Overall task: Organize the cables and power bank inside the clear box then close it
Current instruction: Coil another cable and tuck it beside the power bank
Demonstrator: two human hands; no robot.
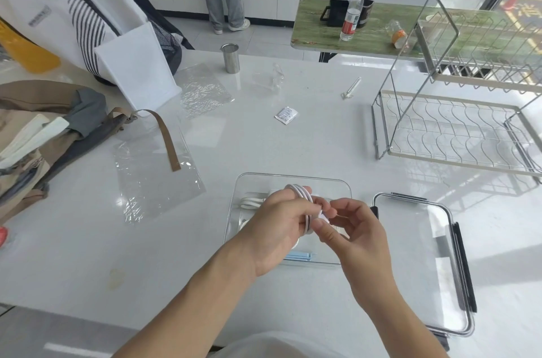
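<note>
My left hand [281,228] is wrapped around a coil of white cable [302,196], the loops running over my fingers and down behind the thumb. My right hand [355,228] meets it from the right, thumb and forefinger pressed together on the cable's white end just beside the coil. Both hands hover over the clear box [337,190], which sits open on the white table [264,134] near me. Inside the box, at its far left, another white cable [250,201] lies on the bottom, and a pale blue flat thing [299,256] shows at the near wall under my left wrist; I cannot tell what it is. The power bank I cannot make out from here.

The box's lid [422,263] lies flat on the table just right of the box, with dark clasps along its right edge. Far right stands a wire dish rack [457,128]. To the left of the box lies a clear plastic bag [155,175] with a brown strap [168,140] across it. Further off, towards the middle of the table, sit a small white sachet [286,115] and a metal cup [230,58]
</note>
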